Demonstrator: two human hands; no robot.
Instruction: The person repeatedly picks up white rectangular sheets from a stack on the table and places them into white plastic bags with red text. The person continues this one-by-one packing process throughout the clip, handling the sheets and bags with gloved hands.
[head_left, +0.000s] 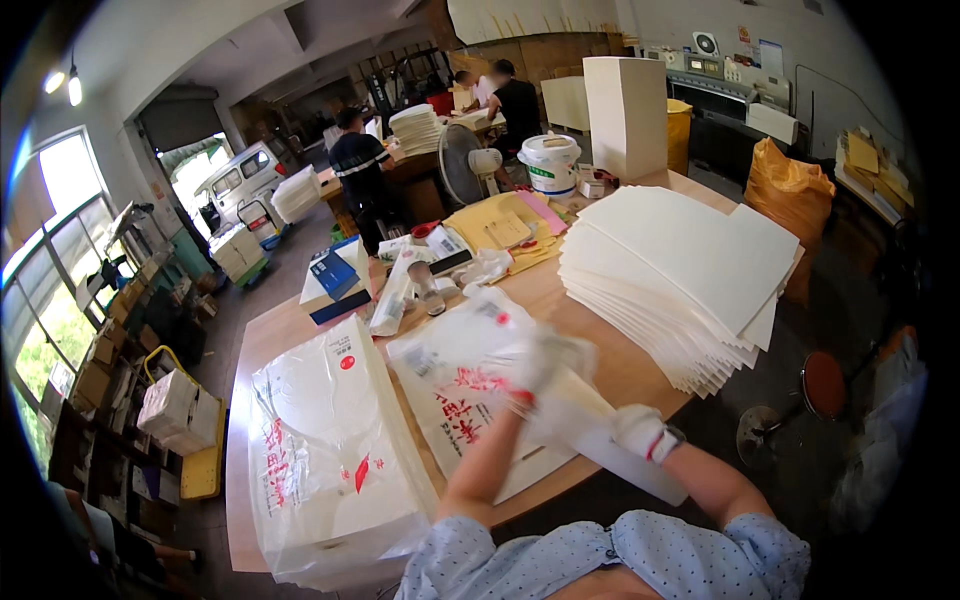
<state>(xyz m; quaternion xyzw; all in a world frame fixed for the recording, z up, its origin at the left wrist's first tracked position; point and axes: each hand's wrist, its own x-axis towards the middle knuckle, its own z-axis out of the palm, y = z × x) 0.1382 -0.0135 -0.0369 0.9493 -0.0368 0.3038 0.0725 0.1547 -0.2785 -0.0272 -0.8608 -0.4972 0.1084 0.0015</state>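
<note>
Both my hands wear white gloves. My left hand (538, 362) is smeared by motion over a clear plastic bag (430, 370) with red print, which lies on the table. Its fingers cannot be made out. My right hand (640, 433) is closed at the edge of some white paper sheets (625, 462), near the bag's right side. The sheets slant down toward the table's near edge, partly covered by the bag and my hands. To the left lies a thick white stack wrapped in printed clear plastic (330, 430). A fanned pile of white sheets (680, 270) rests to the right.
On the table (262, 350) also stand a white bucket (549, 165), a tall white block (625, 115), a glass jar (427, 290), blue boxes (335, 272) and yellow envelopes (510, 225). An orange sack (788, 195) and a red stool (824, 385) are at the right. Other people work farther back.
</note>
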